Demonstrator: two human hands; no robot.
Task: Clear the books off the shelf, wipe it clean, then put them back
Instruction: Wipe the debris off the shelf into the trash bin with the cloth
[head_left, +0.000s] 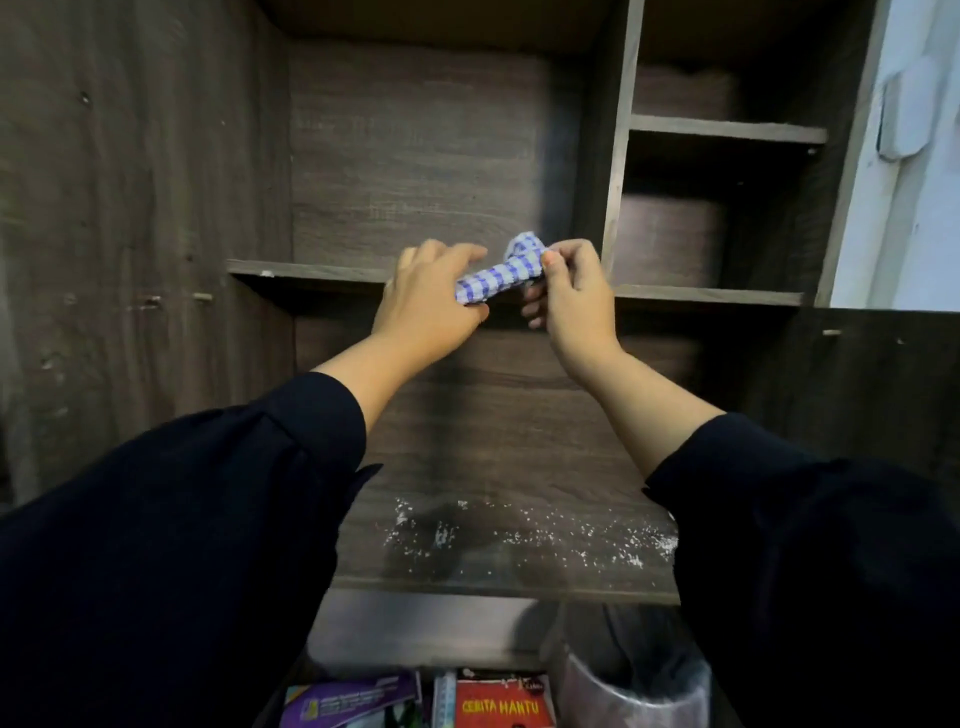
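At the bottom edge of the frame lie the books (415, 701), a red cover (501, 704) beside a purple one (348, 701), with a clear plastic bin (636, 686) at lower right. Above them, a shelf board (498, 519) at lower centre is speckled with white dust. Dark sleeves (182, 519) reach upward. At mid-frame, before the upper shelf (306, 270), the left hand (431, 296) and right hand (571, 296) are close together, each pinching an end of a rolled blue-checked cloth (501, 275).
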